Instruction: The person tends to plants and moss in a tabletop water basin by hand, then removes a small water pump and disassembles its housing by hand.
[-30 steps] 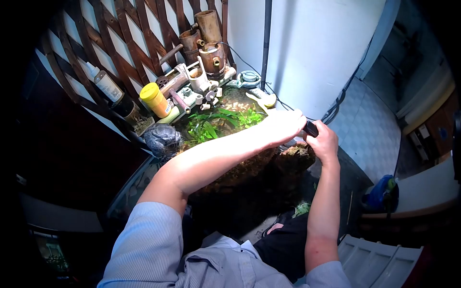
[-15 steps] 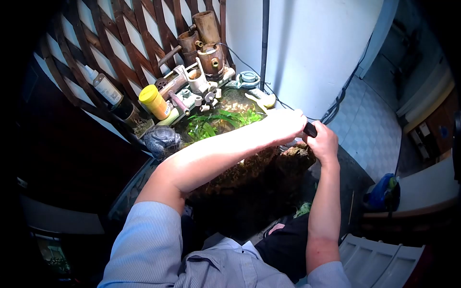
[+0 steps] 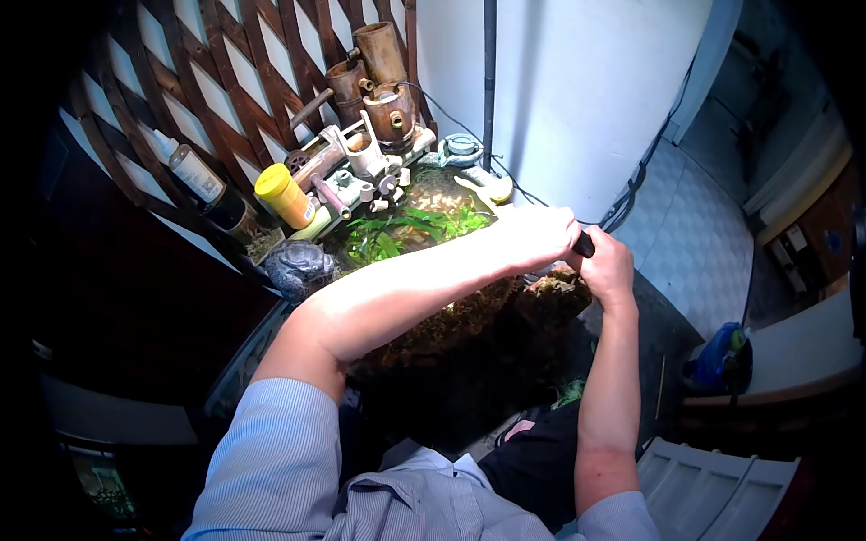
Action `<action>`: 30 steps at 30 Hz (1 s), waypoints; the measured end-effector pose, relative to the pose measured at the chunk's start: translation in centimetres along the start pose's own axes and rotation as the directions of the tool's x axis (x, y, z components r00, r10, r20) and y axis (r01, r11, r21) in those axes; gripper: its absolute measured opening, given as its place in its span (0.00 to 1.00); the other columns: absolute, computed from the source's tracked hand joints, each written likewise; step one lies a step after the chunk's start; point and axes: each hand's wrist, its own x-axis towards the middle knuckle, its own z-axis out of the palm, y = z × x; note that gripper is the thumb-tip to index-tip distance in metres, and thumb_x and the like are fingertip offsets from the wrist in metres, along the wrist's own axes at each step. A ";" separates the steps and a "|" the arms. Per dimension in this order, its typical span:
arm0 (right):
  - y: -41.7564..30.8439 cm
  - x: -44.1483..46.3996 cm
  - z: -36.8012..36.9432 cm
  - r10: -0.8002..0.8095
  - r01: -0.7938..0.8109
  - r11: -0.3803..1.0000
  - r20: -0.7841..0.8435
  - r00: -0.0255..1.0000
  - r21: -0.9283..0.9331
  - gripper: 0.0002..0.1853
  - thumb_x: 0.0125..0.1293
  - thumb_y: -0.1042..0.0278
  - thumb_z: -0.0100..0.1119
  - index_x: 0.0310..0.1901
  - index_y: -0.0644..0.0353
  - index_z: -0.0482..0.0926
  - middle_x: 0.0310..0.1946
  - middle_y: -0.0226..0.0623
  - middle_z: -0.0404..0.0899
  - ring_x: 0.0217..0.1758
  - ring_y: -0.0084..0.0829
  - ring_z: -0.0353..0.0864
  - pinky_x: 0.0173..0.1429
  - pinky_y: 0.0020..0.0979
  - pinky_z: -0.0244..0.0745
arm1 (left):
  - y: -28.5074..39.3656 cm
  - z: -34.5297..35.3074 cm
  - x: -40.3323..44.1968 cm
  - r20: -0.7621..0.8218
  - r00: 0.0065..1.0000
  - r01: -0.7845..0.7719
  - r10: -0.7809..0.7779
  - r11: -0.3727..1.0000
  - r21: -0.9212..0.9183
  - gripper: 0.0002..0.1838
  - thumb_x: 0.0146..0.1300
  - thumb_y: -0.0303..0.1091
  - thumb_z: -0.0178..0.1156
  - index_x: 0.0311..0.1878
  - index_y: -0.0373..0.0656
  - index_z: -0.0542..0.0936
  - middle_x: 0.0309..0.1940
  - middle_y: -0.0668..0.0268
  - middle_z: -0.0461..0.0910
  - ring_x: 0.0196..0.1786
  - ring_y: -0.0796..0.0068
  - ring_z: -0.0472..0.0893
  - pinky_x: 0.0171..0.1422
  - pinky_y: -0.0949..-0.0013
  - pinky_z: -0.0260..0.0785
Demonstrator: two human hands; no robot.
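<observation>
1. The right grip [image 3: 610, 265] has its fingers and thumb closed round a black object [image 3: 585, 244].
2. The left grip [image 3: 548, 236] is right beside it, at the black object's other side; glare washes out its fingers, so whether it is clenched or slack cannot be told.
3. The black object sits between the two grips, mostly hidden by them; in view, a brown lump [image 3: 554, 290] shows just below.
4. The left forearm [image 3: 424, 290] reaches across, just in front of green plants [image 3: 390, 242].
5. Beyond the plants are pale fittings [image 3: 364, 159], with bamboo tubes [image 3: 379, 56] behind.
6. A yellow jar [image 3: 285, 196] is left of the fittings, near a dark carving [image 3: 299, 269].
7. A blue bag [image 3: 720, 354] lies well apart, at the right.
</observation>
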 end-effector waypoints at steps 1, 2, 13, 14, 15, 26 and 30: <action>0.2 0.0 0.2 -0.020 0.020 1.000 -0.013 1.000 0.005 0.16 0.48 0.56 0.68 0.32 0.57 0.75 0.29 0.39 0.80 0.34 0.45 0.80 0.37 0.41 0.74 | 0.1 0.0 0.1 0.029 1.000 -0.011 0.010 1.000 0.016 0.09 0.53 0.29 0.56 0.35 0.35 0.70 0.31 0.57 0.73 0.34 0.58 0.79 0.33 0.61 0.74; 0.5 -0.1 0.3 -0.036 0.036 0.999 -0.025 0.999 0.006 0.17 0.48 0.56 0.68 0.32 0.57 0.75 0.29 0.39 0.80 0.34 0.44 0.80 0.37 0.40 0.74 | 0.2 -0.3 0.0 0.029 0.999 -0.019 0.019 1.000 0.008 0.09 0.53 0.29 0.56 0.35 0.35 0.70 0.31 0.57 0.73 0.34 0.58 0.79 0.33 0.61 0.74; 0.4 0.1 -0.2 0.039 -0.040 0.999 0.028 0.999 0.037 0.18 0.45 0.58 0.66 0.37 0.57 0.77 0.34 0.40 0.81 0.40 0.45 0.80 0.43 0.41 0.74 | -1.5 1.1 -0.2 0.245 0.894 0.416 -0.375 0.490 -0.767 0.10 0.69 0.32 0.53 0.48 0.38 0.76 0.27 0.71 0.77 0.30 0.85 0.77 0.35 0.76 0.70; 0.5 0.1 -0.1 0.041 -0.042 0.998 0.028 0.999 0.037 0.18 0.45 0.58 0.66 0.37 0.57 0.77 0.34 0.40 0.81 0.40 0.45 0.80 0.43 0.41 0.74 | -1.5 1.0 -0.2 0.246 0.895 0.415 -0.373 0.490 -0.767 0.10 0.69 0.32 0.53 0.48 0.38 0.76 0.27 0.71 0.77 0.30 0.85 0.77 0.35 0.76 0.70; 0.6 0.1 0.0 0.021 -0.021 0.999 -0.005 1.000 0.047 0.17 0.44 0.59 0.65 0.36 0.57 0.77 0.32 0.40 0.80 0.37 0.44 0.80 0.41 0.40 0.74 | -1.5 0.9 -0.1 0.261 0.888 0.430 -0.377 0.483 -0.763 0.10 0.69 0.32 0.53 0.47 0.38 0.76 0.28 0.69 0.78 0.30 0.82 0.78 0.35 0.75 0.71; 1.0 0.2 0.8 0.011 -0.010 0.999 -0.028 1.000 0.052 0.17 0.44 0.60 0.63 0.38 0.56 0.78 0.34 0.43 0.81 0.40 0.46 0.80 0.43 0.41 0.74 | -1.1 1.9 -0.8 -0.085 0.991 0.073 -0.105 0.946 -0.316 0.06 0.60 0.32 0.53 0.36 0.40 0.70 0.26 0.56 0.71 0.26 0.55 0.75 0.29 0.58 0.68; 1.0 0.1 0.6 -0.023 0.025 0.999 -0.082 0.996 0.029 0.16 0.44 0.61 0.64 0.36 0.56 0.78 0.32 0.41 0.81 0.37 0.47 0.80 0.41 0.40 0.74 | -0.5 2.3 -0.8 -0.223 0.967 0.059 -0.123 0.960 -0.274 0.06 0.55 0.32 0.57 0.32 0.41 0.71 0.22 0.60 0.72 0.25 0.60 0.76 0.27 0.61 0.68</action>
